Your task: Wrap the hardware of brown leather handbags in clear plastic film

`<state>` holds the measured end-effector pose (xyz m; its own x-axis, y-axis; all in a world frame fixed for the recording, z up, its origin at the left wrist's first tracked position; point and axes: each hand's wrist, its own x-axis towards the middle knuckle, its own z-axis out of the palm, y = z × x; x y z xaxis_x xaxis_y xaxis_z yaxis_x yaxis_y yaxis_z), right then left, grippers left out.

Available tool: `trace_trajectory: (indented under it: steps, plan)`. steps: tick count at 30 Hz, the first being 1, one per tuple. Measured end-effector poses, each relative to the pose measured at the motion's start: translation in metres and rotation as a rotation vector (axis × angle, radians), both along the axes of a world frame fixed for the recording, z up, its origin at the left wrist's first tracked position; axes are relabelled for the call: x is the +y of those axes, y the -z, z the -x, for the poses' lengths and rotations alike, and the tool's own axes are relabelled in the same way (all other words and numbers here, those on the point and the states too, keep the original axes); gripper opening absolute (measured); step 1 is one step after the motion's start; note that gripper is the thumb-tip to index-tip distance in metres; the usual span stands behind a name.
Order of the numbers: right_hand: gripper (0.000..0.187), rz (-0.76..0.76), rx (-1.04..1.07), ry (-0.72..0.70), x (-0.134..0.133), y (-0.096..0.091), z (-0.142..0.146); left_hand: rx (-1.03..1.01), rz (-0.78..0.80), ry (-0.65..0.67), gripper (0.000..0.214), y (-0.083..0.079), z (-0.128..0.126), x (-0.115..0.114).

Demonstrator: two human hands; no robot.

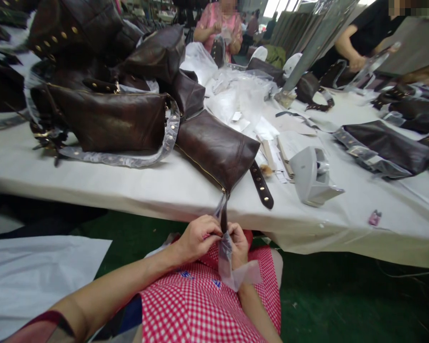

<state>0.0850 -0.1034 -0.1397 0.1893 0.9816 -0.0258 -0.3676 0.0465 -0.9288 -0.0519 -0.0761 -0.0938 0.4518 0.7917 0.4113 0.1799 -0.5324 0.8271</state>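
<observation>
A dark brown leather handbag point(218, 147) lies near the table's front edge, and its strap point(224, 214) hangs down over that edge between my hands. Clear plastic film point(226, 257) is around the strap, its loose end drooping over my lap. My left hand point(202, 238) is closed, pinching the film and strap from the left side. On the other side my right hand point(238, 243) is closed round the wrapped strap, with some of its fingers hidden behind the film. A studded strap end point(261, 186) sticks out from the bag's right side.
More brown bags point(110, 119) are piled at the left, some with film-wrapped straps. A grey-white tape dispenser point(312, 176) stands right of the handbag. Loose plastic sheets point(243, 95) and a metal post point(307, 52) are behind. Two co-workers handle bags across the table.
</observation>
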Motion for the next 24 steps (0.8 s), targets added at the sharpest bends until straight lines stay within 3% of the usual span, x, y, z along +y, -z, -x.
trace_trajectory:
  steps: [5,12,16,19,22,24]
  plan:
    - [0.026,-0.007,-0.014,0.038,0.001,-0.003,0.004,0.007,-0.018,-0.026,0.014,0.007,0.001,-0.001]
    - [0.022,0.177,-0.071,-0.030,0.000,-0.012,0.000,-0.056,0.529,0.112,0.009,0.005,0.014,0.019]
    - [0.036,0.256,0.034,-0.058,0.008,-0.014,-0.003,0.052,0.368,0.200,0.011,-0.004,0.016,0.029]
    - [0.040,0.272,0.108,-0.074,0.017,-0.018,-0.006,0.102,0.281,0.178,0.012,-0.005,0.014,0.034]
    - [0.032,0.304,0.125,-0.097,0.024,-0.022,-0.007,0.104,0.318,0.050,0.010,-0.002,0.014,0.037]
    - [0.030,0.310,0.111,-0.113,0.028,-0.024,-0.005,0.057,0.442,-0.039,0.010,-0.001,0.018,0.038]
